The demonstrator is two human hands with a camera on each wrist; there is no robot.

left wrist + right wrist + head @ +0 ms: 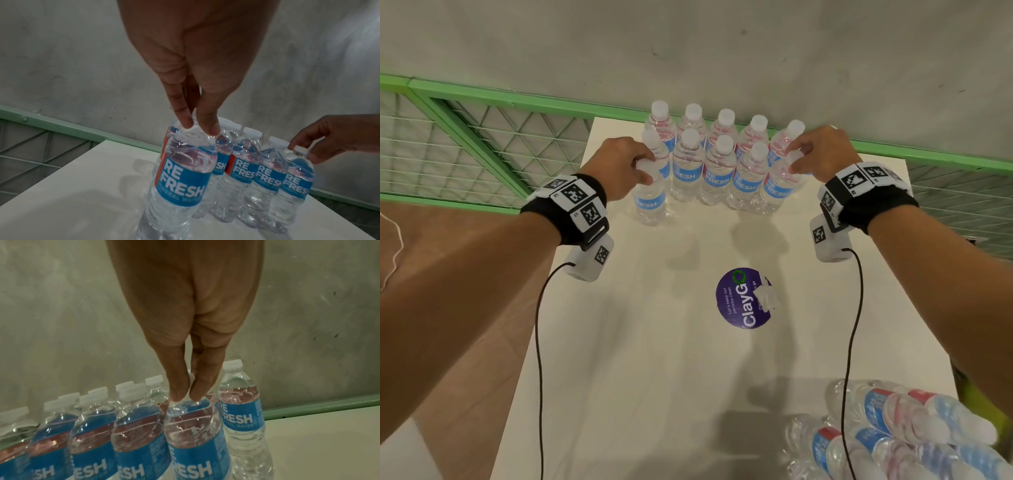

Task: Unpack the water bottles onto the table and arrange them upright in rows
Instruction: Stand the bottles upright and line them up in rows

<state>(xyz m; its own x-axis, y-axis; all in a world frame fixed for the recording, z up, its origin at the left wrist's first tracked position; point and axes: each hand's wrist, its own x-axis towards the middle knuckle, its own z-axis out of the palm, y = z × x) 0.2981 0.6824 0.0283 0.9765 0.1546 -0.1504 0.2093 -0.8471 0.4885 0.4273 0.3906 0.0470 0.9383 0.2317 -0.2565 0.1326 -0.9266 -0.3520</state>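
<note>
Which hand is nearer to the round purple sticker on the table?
Right. The right hand is up-right of the purple sticker; the left hand is farther, up-left.

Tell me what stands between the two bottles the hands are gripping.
Head view: three upright bottles stand between the left hand's bottle and the right hand's bottle, filling the front row.

The left hand point(191, 68) reached down, its fingertips point(208, 128) pinching the top of the nearest upright water bottle point(180, 183), which stood on the white table point(72, 194). To the right, the right hand point(337, 138) pinched the white cap point(300, 149) of the end bottle point(294, 186) in the row.
</note>
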